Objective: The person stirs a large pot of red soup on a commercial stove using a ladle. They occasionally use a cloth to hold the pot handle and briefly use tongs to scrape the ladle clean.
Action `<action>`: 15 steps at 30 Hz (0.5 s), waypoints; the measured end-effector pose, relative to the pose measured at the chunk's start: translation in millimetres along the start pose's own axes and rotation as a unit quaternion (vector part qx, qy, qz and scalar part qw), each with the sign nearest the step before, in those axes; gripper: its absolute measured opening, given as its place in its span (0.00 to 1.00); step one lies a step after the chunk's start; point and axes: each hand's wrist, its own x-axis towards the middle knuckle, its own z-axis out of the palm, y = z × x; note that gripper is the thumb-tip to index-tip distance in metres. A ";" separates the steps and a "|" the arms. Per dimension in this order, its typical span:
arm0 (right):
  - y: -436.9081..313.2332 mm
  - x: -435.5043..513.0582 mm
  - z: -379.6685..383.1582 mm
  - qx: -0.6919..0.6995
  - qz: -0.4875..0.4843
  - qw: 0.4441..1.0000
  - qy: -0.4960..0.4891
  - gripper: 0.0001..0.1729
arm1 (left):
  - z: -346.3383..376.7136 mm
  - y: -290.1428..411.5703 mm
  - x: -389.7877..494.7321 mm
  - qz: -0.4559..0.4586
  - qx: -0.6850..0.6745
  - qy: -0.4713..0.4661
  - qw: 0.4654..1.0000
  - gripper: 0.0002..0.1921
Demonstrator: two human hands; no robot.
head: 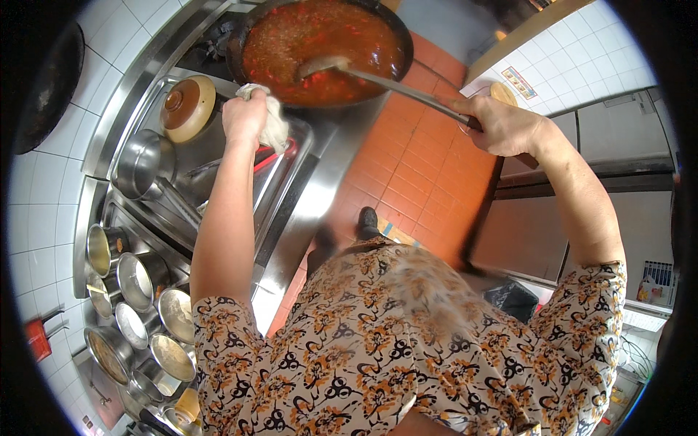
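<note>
A large dark wok (403, 49) at the top is filled with red-brown liquid (349, 32) with red bits in it. My left hand (244, 115) is closed on a whitish cloth (274, 126) at the wok's near left edge; whether it grips the wok's handle through the cloth is hidden. My right hand (499, 124) grips the handle of a long metal ladle (403, 86), whose bowl lies partly in the liquid. Below the cloth, a red-handled utensil (267, 162) lies on a steel tray.
Left of my left arm are a brown-and-cream lidded pot (188, 109) and a steel saucepan (143, 166). Several metal containers (135, 280) stand at lower left. A steel counter edge (313, 191) borders the orange tiled floor (403, 180); grey cabinets (523, 234) are at right.
</note>
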 end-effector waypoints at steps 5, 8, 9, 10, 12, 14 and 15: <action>26.8 -2.0 0.1 -0.028 0.011 0.998 0.052 0.38 | -5.0 1.1 -4.7 0.014 0.014 0.027 0.999 0.29; 30.4 -8.4 -6.2 -0.022 0.000 0.997 0.079 0.37 | -2.0 1.2 -9.8 0.029 0.006 0.065 0.997 0.30; 29.5 -11.6 -9.7 -0.024 0.018 0.997 0.075 0.37 | -1.7 1.9 -10.3 0.027 0.011 0.064 0.998 0.30; 28.5 -14.1 -13.3 -0.021 0.037 0.997 0.069 0.36 | -1.2 3.2 -10.0 0.024 0.015 0.063 0.998 0.30; 26.3 -18.6 -18.3 -0.062 0.032 0.994 0.082 0.36 | -0.3 5.1 -9.6 0.015 0.022 0.059 0.998 0.29; 25.4 -20.7 -20.3 -0.094 0.026 0.991 0.092 0.35 | 0.2 6.4 -8.9 0.012 0.027 0.052 0.998 0.29; 25.7 -21.1 -20.2 -0.108 0.021 0.989 0.099 0.35 | 0.2 6.9 -8.4 0.012 0.028 0.048 0.998 0.28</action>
